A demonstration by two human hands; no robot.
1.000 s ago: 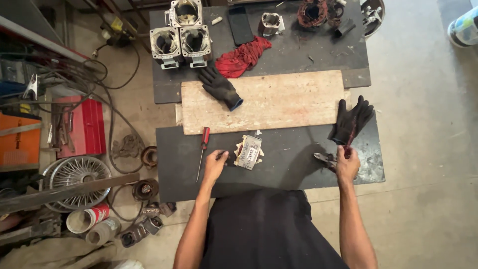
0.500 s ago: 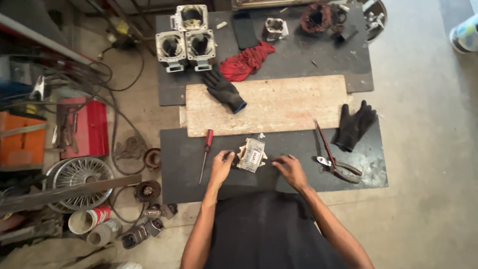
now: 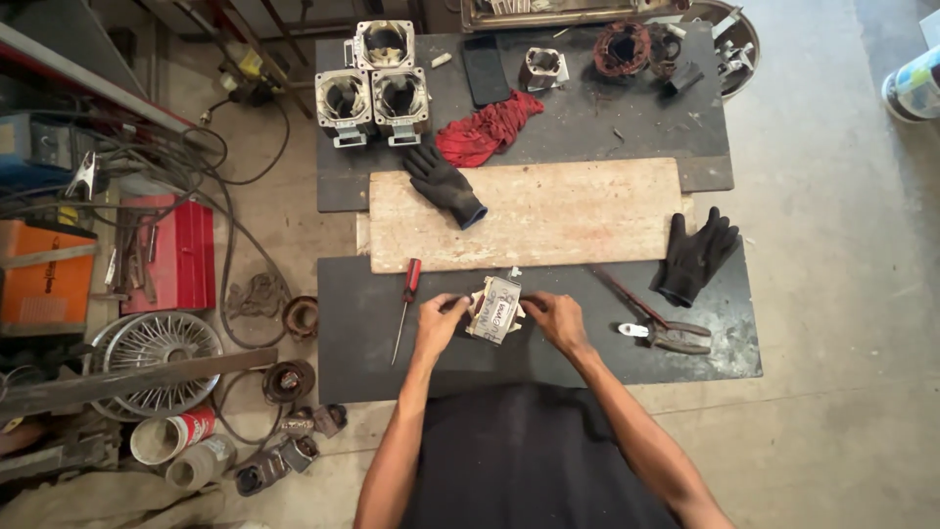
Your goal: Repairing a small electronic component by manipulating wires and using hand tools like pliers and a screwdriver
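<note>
1. Wooden board [image 3: 548,211] = landmark, lying across the work mat [image 3: 372,343].
2. On board's left end: glove [image 3: 444,183].
3. Off its right end: 2nd glove [image 3: 693,257].
4. Behind board: rag [image 3: 487,128], engine cylinders [image 3: 373,86].
5. Before board, L to R: screwdriver [image 3: 405,306], left hand [image 3: 440,324], metal part [image 3: 494,310], right hand [image 3: 554,318], pliers [image 3: 656,325].

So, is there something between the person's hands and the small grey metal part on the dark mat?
Nothing visible. The left hand and the right hand both already touch the small grey metal part from its two sides. The red-handled screwdriver lies apart, to the left.
</note>
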